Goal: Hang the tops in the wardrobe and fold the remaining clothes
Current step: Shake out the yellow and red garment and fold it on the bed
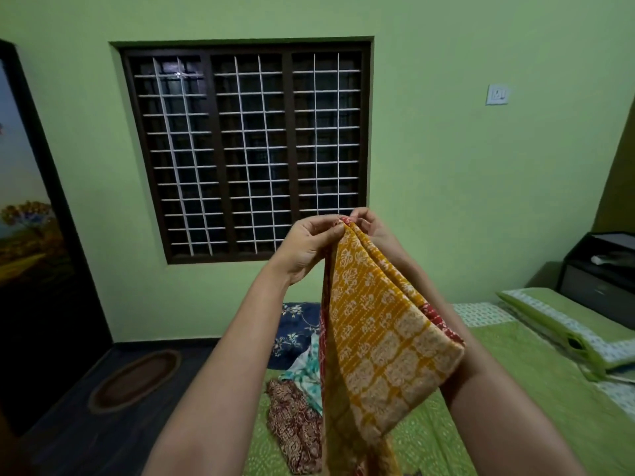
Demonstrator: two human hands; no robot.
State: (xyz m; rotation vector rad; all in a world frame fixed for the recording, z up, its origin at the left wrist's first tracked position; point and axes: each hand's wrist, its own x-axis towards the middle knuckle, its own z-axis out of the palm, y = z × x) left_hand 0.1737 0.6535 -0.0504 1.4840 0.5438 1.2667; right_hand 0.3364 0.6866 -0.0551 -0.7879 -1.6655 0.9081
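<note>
Head view: a yellow printed cloth (pixel 374 324) with red edging is held up folded in front of the window (pixel 245 149), above the green bed (pixel 515 389). Its top edge is pinched by the left hand (pixel 309 245) and the right hand (pixel 369 223), fingers curled on it.

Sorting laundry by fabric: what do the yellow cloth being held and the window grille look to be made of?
Yellow cloth: likely thin printed cotton, matte; it drapes in soft folds with a white block print and stitched-looking dotted lines. Window grille: probably metal bars painted white, thin and straight, set in a dark frame that looks like wood.
</note>
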